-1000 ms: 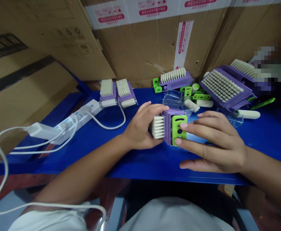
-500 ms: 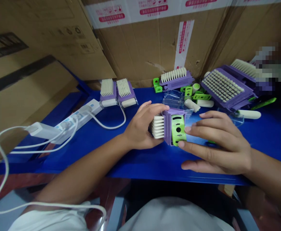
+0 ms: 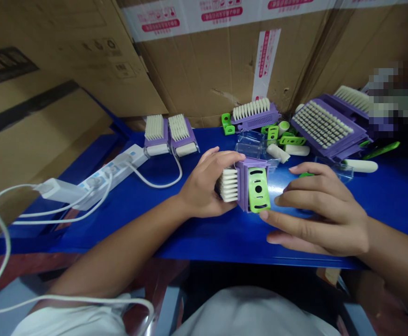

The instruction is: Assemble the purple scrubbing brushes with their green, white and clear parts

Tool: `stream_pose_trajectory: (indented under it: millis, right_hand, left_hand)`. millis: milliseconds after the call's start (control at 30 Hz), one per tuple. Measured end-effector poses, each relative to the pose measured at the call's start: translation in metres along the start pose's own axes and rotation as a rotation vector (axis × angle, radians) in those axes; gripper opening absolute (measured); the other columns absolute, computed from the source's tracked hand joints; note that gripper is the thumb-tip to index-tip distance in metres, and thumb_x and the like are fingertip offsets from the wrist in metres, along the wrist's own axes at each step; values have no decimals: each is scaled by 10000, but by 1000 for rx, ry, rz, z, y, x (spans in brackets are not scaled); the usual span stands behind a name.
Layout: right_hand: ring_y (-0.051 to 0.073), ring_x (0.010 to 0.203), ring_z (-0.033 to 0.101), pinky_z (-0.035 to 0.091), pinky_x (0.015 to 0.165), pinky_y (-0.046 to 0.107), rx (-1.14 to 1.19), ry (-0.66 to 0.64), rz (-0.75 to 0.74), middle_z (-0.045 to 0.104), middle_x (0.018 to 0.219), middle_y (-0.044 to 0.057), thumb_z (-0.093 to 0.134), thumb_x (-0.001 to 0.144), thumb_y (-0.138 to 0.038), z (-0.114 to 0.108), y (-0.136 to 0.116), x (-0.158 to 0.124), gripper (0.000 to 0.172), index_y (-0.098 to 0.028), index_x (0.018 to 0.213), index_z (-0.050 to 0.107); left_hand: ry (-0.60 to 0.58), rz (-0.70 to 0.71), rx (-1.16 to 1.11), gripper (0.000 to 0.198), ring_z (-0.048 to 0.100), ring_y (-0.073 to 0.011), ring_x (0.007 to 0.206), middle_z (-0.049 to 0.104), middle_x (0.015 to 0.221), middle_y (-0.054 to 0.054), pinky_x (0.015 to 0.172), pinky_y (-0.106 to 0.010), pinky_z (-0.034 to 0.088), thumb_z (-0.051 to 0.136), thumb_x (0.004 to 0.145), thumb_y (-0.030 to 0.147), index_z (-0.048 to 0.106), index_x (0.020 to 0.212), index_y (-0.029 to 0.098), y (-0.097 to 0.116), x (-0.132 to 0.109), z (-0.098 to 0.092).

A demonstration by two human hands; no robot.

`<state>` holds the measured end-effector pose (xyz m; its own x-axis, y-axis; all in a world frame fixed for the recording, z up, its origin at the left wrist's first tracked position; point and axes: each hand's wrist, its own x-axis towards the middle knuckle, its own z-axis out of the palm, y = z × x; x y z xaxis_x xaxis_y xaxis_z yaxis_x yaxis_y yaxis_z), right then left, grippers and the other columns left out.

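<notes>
My left hand [image 3: 205,186] is closed around a purple brush-like piece [image 3: 243,186] with rows of cream bristles facing left. A green slotted plate [image 3: 258,189] with a round hole in its middle sits on the right end of that piece. Just to the right, my right hand [image 3: 324,210] has its fingers spread and holds nothing. One of its fingertips is at or very near the plate's lower right corner; whether it touches I cannot tell. My left palm hides part of the bristled side.
Two similar bristled pieces [image 3: 166,133] stand at the back, left of centre. A white power strip [image 3: 114,175] with cables lies on the left. Behind my hands are clear plastic parts [image 3: 249,143], green brackets [image 3: 292,139] and larger purple bristled pieces [image 3: 324,128]. Cardboard boxes [image 3: 204,70] wall the back.
My right hand has drawn slightly right, its fingers moving off the face of the green plate. My left hand and the purple piece have stayed nearly still.
</notes>
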<state>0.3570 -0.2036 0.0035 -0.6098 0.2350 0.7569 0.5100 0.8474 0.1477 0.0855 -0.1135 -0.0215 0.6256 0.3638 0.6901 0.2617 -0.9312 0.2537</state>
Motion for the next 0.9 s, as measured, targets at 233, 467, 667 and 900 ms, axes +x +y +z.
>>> stream_pose_trajectory:
  millis: [233, 467, 667, 900]
  right_hand:
    - [176, 865, 667, 613, 1038, 466, 18, -12, -24, 766, 932, -3, 807, 1018, -357, -8, -1, 4, 139, -264, 1122, 802]
    - [156, 840, 680, 626, 1028, 469, 3, -1, -14, 778, 898, -32, 720, 1077, -366, -6, -1, 2, 135, -268, 1140, 787]
    - [166, 876, 664, 593, 1069, 464, 12, -13, -3, 777, 917, -20, 707, 1083, -395, 1, -1, 0, 209, -222, 1174, 780]
    - [190, 919, 668, 560, 1098, 487, 53, -26, -17, 768, 949, 15, 732, 1061, -406, 4, 2, -1, 287, -167, 1215, 774]
  left_hand:
    - [6, -22, -26, 790, 782, -376, 1280, 752, 1451, -97, 1220, -707, 528, 781, 850, 420, 426, 1551, 348, 1, 0, 1]
    - [2, -10, 5, 773, 792, -367, 1257, 765, 1433, -101, 1210, -696, 550, 784, 848, 471, 443, 1524, 312, 1, 1, -1]
    - [-2, 14, 3, 786, 797, -379, 1234, 770, 1418, -123, 1177, -712, 557, 806, 842, 463, 442, 1516, 287, 0, 2, -1]
    - [5, -4, -11, 740, 789, -366, 1267, 761, 1439, -100, 1203, -695, 547, 776, 883, 445, 446, 1535, 327, 2, 1, 1]
